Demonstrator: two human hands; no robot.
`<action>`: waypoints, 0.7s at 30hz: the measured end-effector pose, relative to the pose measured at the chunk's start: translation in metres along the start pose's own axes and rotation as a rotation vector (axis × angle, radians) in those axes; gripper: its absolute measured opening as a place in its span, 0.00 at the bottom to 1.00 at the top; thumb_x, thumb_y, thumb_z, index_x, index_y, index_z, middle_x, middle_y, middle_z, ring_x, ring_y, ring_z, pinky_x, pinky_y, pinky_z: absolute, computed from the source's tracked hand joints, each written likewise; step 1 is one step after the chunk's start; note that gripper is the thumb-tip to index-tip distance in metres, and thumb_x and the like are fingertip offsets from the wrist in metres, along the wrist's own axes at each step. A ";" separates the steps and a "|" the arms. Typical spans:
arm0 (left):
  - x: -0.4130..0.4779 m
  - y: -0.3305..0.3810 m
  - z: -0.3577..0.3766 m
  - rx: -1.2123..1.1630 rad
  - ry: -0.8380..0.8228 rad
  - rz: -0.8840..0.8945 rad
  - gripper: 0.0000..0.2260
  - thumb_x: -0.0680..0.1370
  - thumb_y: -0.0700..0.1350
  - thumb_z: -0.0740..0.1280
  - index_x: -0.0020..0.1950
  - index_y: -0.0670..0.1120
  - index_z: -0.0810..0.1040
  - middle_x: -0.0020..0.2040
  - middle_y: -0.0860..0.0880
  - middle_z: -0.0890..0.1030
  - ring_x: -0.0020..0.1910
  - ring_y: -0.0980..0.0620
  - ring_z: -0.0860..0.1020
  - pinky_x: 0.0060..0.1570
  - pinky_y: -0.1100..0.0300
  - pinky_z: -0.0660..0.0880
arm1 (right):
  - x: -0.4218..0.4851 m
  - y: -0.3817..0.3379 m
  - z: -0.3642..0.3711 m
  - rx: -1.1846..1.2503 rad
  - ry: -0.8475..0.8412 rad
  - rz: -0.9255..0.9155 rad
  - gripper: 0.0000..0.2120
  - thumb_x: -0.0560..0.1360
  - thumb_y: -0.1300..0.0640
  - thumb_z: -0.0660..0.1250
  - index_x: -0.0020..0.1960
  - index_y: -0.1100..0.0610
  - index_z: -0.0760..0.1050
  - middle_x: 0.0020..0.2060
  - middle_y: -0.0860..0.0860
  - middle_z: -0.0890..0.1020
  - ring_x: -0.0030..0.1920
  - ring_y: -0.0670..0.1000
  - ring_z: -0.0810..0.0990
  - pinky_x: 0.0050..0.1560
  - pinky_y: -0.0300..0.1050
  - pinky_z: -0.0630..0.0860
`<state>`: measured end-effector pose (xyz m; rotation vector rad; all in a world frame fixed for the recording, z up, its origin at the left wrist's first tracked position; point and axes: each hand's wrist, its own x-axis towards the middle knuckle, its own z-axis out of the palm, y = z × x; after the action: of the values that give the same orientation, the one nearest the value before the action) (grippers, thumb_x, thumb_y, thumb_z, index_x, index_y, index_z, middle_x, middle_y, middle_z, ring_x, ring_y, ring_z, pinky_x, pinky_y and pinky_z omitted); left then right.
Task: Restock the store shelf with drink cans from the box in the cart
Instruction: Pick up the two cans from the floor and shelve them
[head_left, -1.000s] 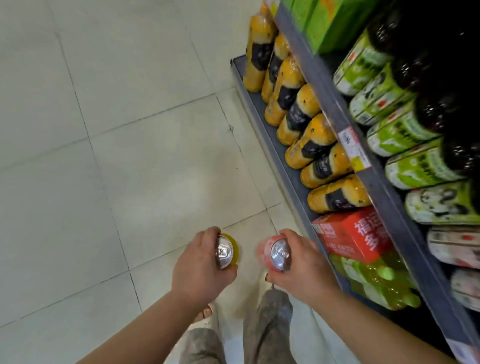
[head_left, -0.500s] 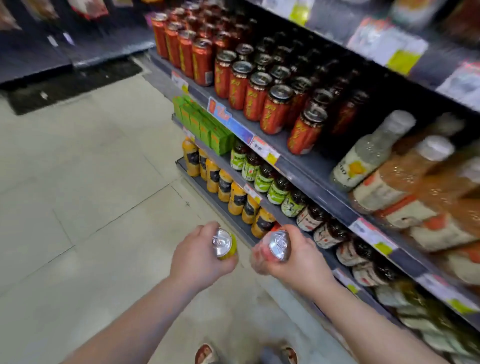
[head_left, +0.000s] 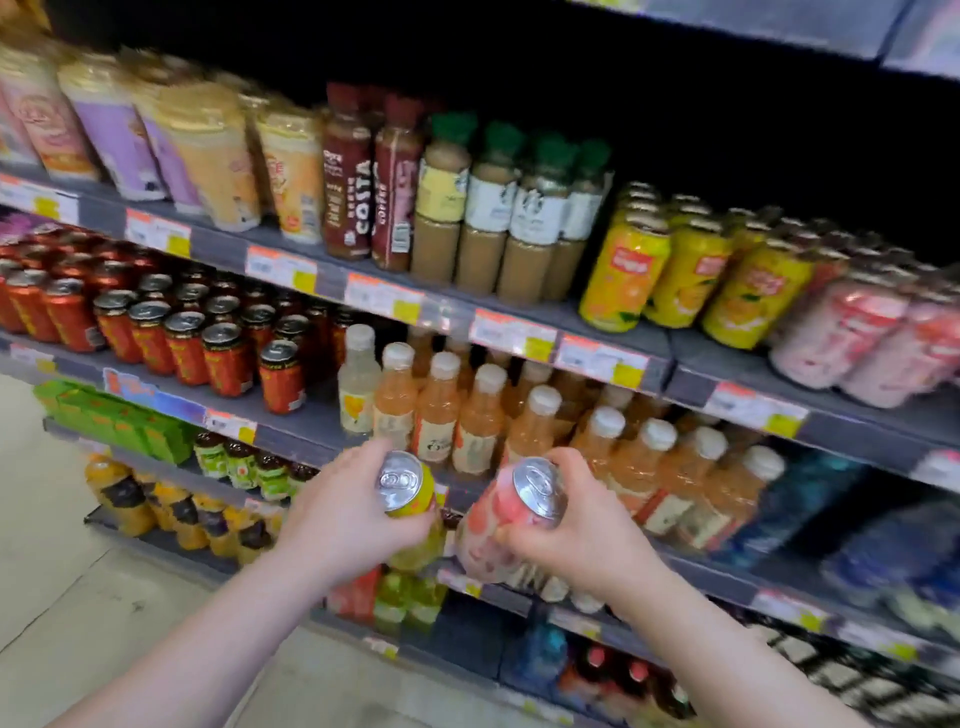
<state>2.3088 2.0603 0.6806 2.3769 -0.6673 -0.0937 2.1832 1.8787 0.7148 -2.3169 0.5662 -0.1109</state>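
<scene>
Left hand curled round a yellow can. Right hand, just beside it, clasps a pink can. Beyond and above the right hand, shelved yellow cans and shelved pink cans stand on a shelf.

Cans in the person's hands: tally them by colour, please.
yellow can, held by the left hand: 1
pink can, held by the right hand: 1
Total: 2

Forearms, left hand and right hand are bare.
</scene>
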 end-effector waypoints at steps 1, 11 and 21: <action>-0.002 0.024 0.008 -0.023 -0.007 0.032 0.29 0.57 0.64 0.69 0.56 0.58 0.70 0.47 0.58 0.73 0.51 0.50 0.77 0.44 0.58 0.70 | -0.012 0.011 -0.022 -0.008 0.034 0.002 0.25 0.57 0.38 0.67 0.50 0.40 0.62 0.40 0.40 0.79 0.39 0.39 0.78 0.34 0.34 0.74; -0.046 0.252 0.095 -0.145 -0.189 0.293 0.20 0.54 0.65 0.69 0.40 0.64 0.66 0.38 0.65 0.73 0.38 0.63 0.73 0.36 0.76 0.64 | -0.129 0.122 -0.226 -0.040 0.331 0.053 0.23 0.53 0.37 0.65 0.46 0.40 0.65 0.38 0.39 0.79 0.41 0.39 0.78 0.42 0.38 0.76; -0.027 0.336 0.077 -0.127 -0.163 0.320 0.27 0.59 0.64 0.71 0.54 0.64 0.65 0.47 0.64 0.74 0.45 0.62 0.75 0.37 0.65 0.72 | -0.106 0.148 -0.357 0.012 0.485 0.086 0.24 0.60 0.42 0.72 0.51 0.43 0.66 0.41 0.39 0.76 0.42 0.39 0.76 0.37 0.39 0.74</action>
<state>2.1195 1.8091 0.8245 2.1276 -1.0783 -0.1861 1.9477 1.6007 0.8811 -2.2516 0.8975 -0.6441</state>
